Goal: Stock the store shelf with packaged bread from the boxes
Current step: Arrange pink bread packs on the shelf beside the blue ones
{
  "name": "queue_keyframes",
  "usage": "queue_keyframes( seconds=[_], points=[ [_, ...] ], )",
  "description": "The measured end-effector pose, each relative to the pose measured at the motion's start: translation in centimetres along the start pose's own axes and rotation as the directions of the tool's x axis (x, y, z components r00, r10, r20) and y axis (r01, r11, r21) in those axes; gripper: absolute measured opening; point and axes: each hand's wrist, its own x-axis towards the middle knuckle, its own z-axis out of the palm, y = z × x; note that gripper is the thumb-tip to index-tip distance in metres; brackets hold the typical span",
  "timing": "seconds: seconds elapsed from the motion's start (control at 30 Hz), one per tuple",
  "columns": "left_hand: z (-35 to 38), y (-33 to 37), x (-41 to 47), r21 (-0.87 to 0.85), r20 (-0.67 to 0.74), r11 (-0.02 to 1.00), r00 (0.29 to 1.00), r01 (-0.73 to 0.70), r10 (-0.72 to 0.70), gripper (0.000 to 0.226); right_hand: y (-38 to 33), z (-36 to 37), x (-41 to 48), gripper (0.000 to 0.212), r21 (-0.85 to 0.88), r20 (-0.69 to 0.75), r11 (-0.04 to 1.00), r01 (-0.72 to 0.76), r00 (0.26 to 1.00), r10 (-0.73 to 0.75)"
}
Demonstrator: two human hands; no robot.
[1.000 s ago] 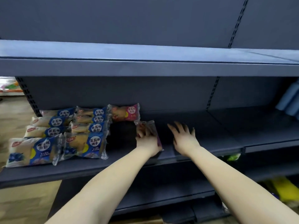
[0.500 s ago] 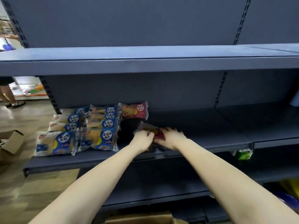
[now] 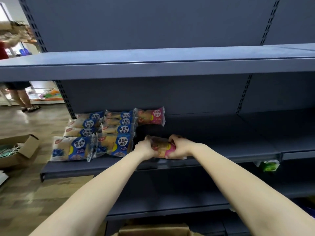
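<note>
A pink-labelled bread pack (image 3: pixel 162 147) lies crosswise near the front of the dark blue middle shelf (image 3: pixel 221 142). My left hand (image 3: pixel 146 148) grips its left end and my right hand (image 3: pixel 179 148) grips its right end, fingers curled over the wrapper. Behind it, against the back panel, lies another pink pack (image 3: pixel 150 116). To the left, several blue-labelled bread packs (image 3: pixel 95 133) lie in two rows from back to front.
An open cardboard box (image 3: pixel 18 150) sits on the wooden floor at the left. Another box's top (image 3: pixel 153 229) shows at the bottom edge. A person's legs (image 3: pixel 22 97) stand at the far left. A green item (image 3: pixel 270 166) lies under the shelf at right.
My right hand came in from open on the shelf and took hold of the pack's right end. The pack turned from lengthwise to crosswise. The view drew back and shifted left.
</note>
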Motion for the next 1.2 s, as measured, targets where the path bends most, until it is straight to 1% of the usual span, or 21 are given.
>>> queue_keyframes(
  seconds=[0.07,0.1,0.17,0.23,0.3,0.37,0.4,0.43,0.47,0.57,0.67,0.8,0.9,0.97,1.03,1.2],
  points=[
    [0.0,0.1,0.3,-0.006,0.011,1.0,1.0,-0.001,0.001,0.088,-0.5,0.0,0.2,0.072,-0.001,-0.018,1.0,0.01,1.0,-0.01],
    [-0.1,0.1,0.5,-0.011,0.014,1.0,1.0,-0.013,0.013,0.092,-0.6,0.1,0.4,0.077,-0.028,-0.022,1.0,0.013,1.0,-0.014],
    [-0.5,-0.1,0.9,-0.018,-0.004,0.999,0.999,-0.049,0.049,0.097,-0.9,0.1,0.9,0.095,-0.07,-0.012,0.997,0.016,1.0,-0.017],
    [-0.7,-0.3,1.3,-0.017,-0.071,0.995,0.993,-0.095,0.094,0.095,-1.0,0.1,1.5,0.107,-0.139,-0.011,0.99,0.03,0.999,-0.032],
    [-1.2,-0.5,1.7,-0.044,-0.159,0.986,0.976,-0.158,0.149,0.084,-1.2,-0.2,2.3,0.106,-0.263,-0.074,0.964,0.033,0.996,-0.055],
    [-2.1,-0.6,1.9,-0.074,-0.259,0.969,0.943,-0.236,0.21,0.074,-1.5,-0.6,3.1,0.101,-0.371,-0.192,0.928,0.006,0.978,-0.082],
    [-2.7,-0.8,2.1,-0.067,-0.309,0.963,0.924,-0.26,0.228,0.072,-1.8,-0.9,3.5,0.098,-0.401,-0.245,0.916,-0.017,0.965,-0.09],
    [-3.3,-1.0,2.1,-0.036,-0.353,0.965,0.907,-0.258,0.229,0.073,-2.0,-1.2,4.1,0.096,-0.415,-0.284,0.909,-0.04,0.955,-0.087],
    [-3.9,-1.4,2.2,0.011,-0.38,0.977,0.903,-0.212,0.2,0.072,-2.3,-1.4,4.7,0.095,-0.424,-0.307,0.904,-0.06,0.948,-0.081],
    [-5.3,-3.7,2.4,0.177,-0.433,0.984,0.895,-0.027,0.103,0.069,-3.2,-1.5,6.6,0.093,-0.45,-0.323,0.888,-0.094,0.944,-0.064],
    [-5.6,-7.0,3.2,0.278,-0.441,0.96,0.892,0.035,0.096,0.07,-4.2,-0.5,8.7,0.091,-0.458,-0.329,0.885,-0.077,0.94,-0.089],
    [-5.1,-10.0,4.0,0.291,-0.379,0.955,0.923,0.055,0.062,0.065,-5.8,1.4,10.9,0.076,-0.433,-0.331,0.899,-0.062,0.939,-0.095],
    [-4.5,-10.7,4.4,0.286,-0.38,0.957,0.923,0.059,0.056,0.071,-6.6,2.0,12.5,0.069,-0.439,-0.361,0.895,-0.082,0.928,-0.092],
    [-4.2,-10.9,4.5,0.292,-0.388,0.955,0.919,0.055,0.066,0.074,-6.8,2.2,13.4,0.068,-0.424,-0.382,0.9,-0.105,0.921,-0.073],
    [-4.2,-10.9,4.7,0.283,-0.388,0.958,0.919,0.053,0.064,0.068,-7.2,2.2,13.8,0.071,-0.406,-0.384,0.905,-0.128,0.923,-0.042],
    [-4.1,-11.0,4.9,0.264,-0.39,0.963,0.919,0.046,0.063,0.065,-7.8,2.1,14.2,0.071,-0.348,-0.34,0.924,-0.157,0.94,0.031]
  ],
)
